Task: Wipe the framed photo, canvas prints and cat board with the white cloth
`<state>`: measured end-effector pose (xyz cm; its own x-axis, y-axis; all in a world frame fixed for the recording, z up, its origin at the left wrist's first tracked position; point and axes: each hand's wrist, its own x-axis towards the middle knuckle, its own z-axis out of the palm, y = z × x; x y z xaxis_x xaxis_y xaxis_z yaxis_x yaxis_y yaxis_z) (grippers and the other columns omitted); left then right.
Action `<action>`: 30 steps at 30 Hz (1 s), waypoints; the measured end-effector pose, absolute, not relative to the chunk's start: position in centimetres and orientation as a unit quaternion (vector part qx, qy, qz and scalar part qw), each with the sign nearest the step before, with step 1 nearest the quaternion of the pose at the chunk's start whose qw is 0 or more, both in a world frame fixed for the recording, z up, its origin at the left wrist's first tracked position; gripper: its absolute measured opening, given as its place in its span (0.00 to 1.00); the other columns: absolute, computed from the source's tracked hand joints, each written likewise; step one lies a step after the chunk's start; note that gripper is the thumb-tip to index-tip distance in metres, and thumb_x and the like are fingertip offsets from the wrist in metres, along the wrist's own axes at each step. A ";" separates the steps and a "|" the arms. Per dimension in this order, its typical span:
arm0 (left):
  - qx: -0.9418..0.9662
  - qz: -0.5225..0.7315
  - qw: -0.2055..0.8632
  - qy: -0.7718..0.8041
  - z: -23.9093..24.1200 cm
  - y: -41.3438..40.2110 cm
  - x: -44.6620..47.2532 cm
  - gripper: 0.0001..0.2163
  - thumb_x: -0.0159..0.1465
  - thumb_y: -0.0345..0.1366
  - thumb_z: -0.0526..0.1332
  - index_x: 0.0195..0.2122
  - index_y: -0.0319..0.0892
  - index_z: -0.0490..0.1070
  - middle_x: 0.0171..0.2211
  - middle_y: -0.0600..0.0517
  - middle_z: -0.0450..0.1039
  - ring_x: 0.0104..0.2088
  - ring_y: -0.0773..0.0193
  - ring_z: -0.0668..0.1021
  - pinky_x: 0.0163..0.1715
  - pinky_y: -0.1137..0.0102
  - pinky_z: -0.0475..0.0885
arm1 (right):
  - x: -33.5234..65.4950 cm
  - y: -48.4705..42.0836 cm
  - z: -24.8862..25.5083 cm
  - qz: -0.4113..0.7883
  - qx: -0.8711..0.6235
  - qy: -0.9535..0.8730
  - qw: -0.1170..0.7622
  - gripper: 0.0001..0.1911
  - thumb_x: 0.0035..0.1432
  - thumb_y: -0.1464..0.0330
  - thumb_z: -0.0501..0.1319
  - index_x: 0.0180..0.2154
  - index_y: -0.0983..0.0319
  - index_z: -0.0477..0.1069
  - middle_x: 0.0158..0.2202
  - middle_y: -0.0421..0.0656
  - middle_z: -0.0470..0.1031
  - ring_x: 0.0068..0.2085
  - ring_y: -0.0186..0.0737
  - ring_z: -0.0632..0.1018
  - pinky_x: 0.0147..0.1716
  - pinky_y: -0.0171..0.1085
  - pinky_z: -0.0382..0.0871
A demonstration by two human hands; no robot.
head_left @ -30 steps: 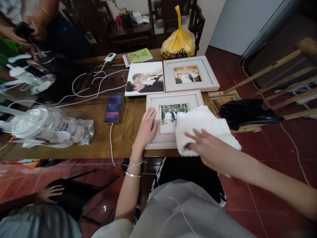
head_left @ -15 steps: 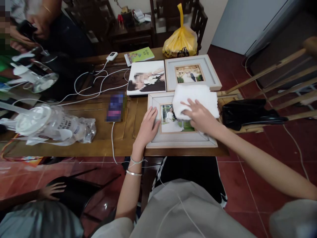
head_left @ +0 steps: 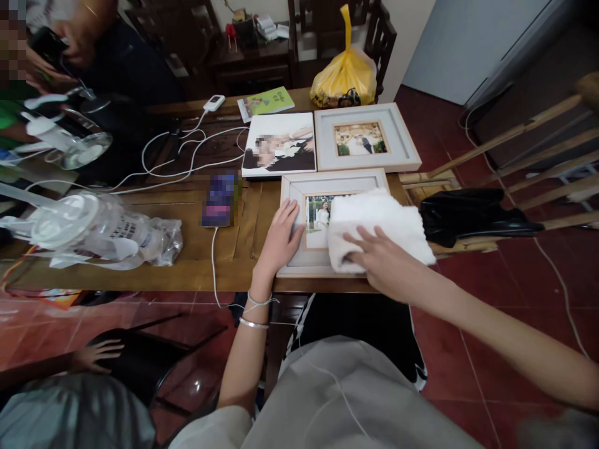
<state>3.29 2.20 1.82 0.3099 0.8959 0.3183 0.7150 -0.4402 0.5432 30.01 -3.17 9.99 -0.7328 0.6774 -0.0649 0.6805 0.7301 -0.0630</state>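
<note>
A: What changed vs half a second back?
B: White cloth has dropped from the upper right of the near frame to its right and near-right part; right hand came down with it; left hand hasn't left the frame's left side; whole view shifted slightly.
A: Grips?
B: Right holds the cloth, fingers spread over the top, one digit tucked at the fold on its near-left corner; left is not gripping, lies flat with fingers extended, thumb apart, on the left border.
A: Where's the frame, which way?
B: Flat on the wooden table, along the near edge, in front of the person; long axis runs left-right, roughly parallel to that edge; face up, photo upright from the person's side, top pointing away; the cloth hides the photo's right part.
A: Cloth axis?
B: Long way left-right, sloping toward the person at the right; ragged edge points right, past the frame's right border.
A: Neighbours?
B: Far frame just beyond, also long way left-right; black-and-white picture just left of that one; phone left of the left hand, cable running off its near end; yellow bag behind the far frame.
</note>
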 end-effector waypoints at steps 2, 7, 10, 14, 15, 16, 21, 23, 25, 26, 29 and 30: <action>0.796 0.294 0.152 0.507 1.8 2.2 3.3 0.23 0.74 0.38 0.54 0.69 0.42 0.60 0.71 0.41 0.60 0.74 0.51 0.57 0.72 0.47 0.56 | 30.5 -5.5 10.9 -0.068 0.338 0.939 0.016 0.27 0.49 0.83 0.56 0.48 0.63 0.79 0.64 0.54 0.71 0.64 0.64 0.71 0.58 0.61 0.70; 0.797 0.282 0.156 0.511 2.0 2.2 3.4 0.24 0.74 0.38 0.53 0.69 0.39 0.60 0.71 0.39 0.60 0.75 0.50 0.56 0.73 0.48 0.54 | 30.8 -5.9 10.5 -0.106 0.334 0.937 0.001 0.31 0.47 0.85 0.55 0.50 0.61 0.79 0.67 0.50 0.68 0.67 0.62 0.68 0.61 0.62 0.69; 0.797 0.283 0.158 0.509 1.9 2.2 3.4 0.24 0.74 0.39 0.53 0.70 0.40 0.59 0.71 0.40 0.60 0.75 0.50 0.56 0.73 0.47 0.54 | 30.7 -2.4 9.2 -0.084 0.368 0.926 -0.017 0.32 0.48 0.85 0.54 0.52 0.62 0.78 0.68 0.52 0.67 0.69 0.63 0.66 0.63 0.66 0.64; 0.798 0.291 0.156 0.504 1.6 2.3 3.2 0.24 0.74 0.38 0.54 0.70 0.42 0.59 0.71 0.41 0.60 0.74 0.50 0.56 0.73 0.46 0.55 | 31.1 4.0 7.6 -0.023 0.414 0.908 -0.058 0.31 0.51 0.84 0.53 0.55 0.65 0.76 0.69 0.53 0.64 0.71 0.65 0.60 0.66 0.69 0.57; 0.798 0.293 0.156 0.503 1.6 2.3 3.2 0.24 0.74 0.38 0.54 0.69 0.42 0.59 0.71 0.42 0.60 0.74 0.51 0.56 0.73 0.46 0.55 | 31.1 5.4 7.3 -0.011 0.427 0.902 -0.069 0.31 0.51 0.84 0.53 0.56 0.66 0.75 0.70 0.54 0.64 0.72 0.65 0.59 0.66 0.69 0.56; 0.797 0.296 0.156 0.503 1.5 2.3 3.1 0.24 0.74 0.38 0.54 0.69 0.43 0.59 0.71 0.42 0.60 0.74 0.51 0.56 0.73 0.47 0.55 | 31.1 6.4 7.0 -0.001 0.437 0.896 -0.078 0.32 0.52 0.84 0.52 0.58 0.66 0.74 0.70 0.55 0.63 0.72 0.66 0.58 0.65 0.71 0.56; 0.790 0.306 0.158 0.507 1.5 2.2 3.3 0.23 0.73 0.37 0.55 0.69 0.42 0.60 0.71 0.42 0.61 0.74 0.52 0.58 0.73 0.49 0.56 | 30.2 5.7 6.4 0.028 0.432 0.900 -0.052 0.31 0.53 0.84 0.53 0.57 0.66 0.75 0.69 0.57 0.64 0.71 0.71 0.58 0.62 0.75 0.54; 0.789 0.308 0.158 0.508 1.5 2.2 3.3 0.23 0.73 0.37 0.55 0.68 0.41 0.61 0.70 0.41 0.61 0.74 0.51 0.58 0.73 0.49 0.56 | 29.9 3.1 6.7 0.029 0.422 0.906 -0.024 0.28 0.54 0.83 0.54 0.54 0.67 0.77 0.68 0.57 0.65 0.70 0.73 0.60 0.62 0.74 0.56; 0.786 0.313 0.159 0.509 1.6 2.2 3.4 0.23 0.73 0.36 0.55 0.68 0.41 0.61 0.70 0.41 0.61 0.74 0.51 0.58 0.73 0.48 0.56 | 29.9 0.0 7.3 0.018 0.409 0.912 -0.003 0.26 0.53 0.82 0.56 0.52 0.66 0.78 0.68 0.57 0.66 0.69 0.73 0.62 0.62 0.73 0.59; 0.784 0.315 0.160 0.510 1.6 2.2 3.4 0.23 0.73 0.36 0.55 0.68 0.41 0.61 0.70 0.41 0.62 0.74 0.51 0.58 0.73 0.48 0.56 | 30.1 -1.5 7.7 0.009 0.399 0.917 0.002 0.26 0.52 0.82 0.56 0.51 0.66 0.79 0.67 0.56 0.67 0.68 0.73 0.63 0.61 0.72 0.61; 0.780 0.321 0.164 0.511 1.5 2.2 3.4 0.22 0.73 0.36 0.55 0.68 0.43 0.62 0.70 0.43 0.62 0.74 0.52 0.58 0.73 0.48 0.56 | 30.8 -5.1 9.1 -0.033 0.364 0.931 -0.007 0.27 0.51 0.84 0.55 0.49 0.64 0.79 0.66 0.55 0.69 0.67 0.68 0.67 0.60 0.68 0.67; 0.780 0.322 0.164 0.510 1.5 2.2 3.4 0.22 0.73 0.36 0.55 0.68 0.43 0.62 0.70 0.43 0.62 0.74 0.52 0.59 0.73 0.48 0.56 | 31.1 -5.9 9.4 -0.047 0.354 0.934 -0.014 0.27 0.51 0.84 0.54 0.49 0.64 0.80 0.66 0.54 0.69 0.67 0.67 0.68 0.60 0.67 0.68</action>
<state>3.40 2.22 1.51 0.2718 0.9023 0.3347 0.6904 -0.4251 0.5854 31.06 -5.86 9.41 -0.7488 0.6628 -0.0076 0.6602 0.7447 -0.0976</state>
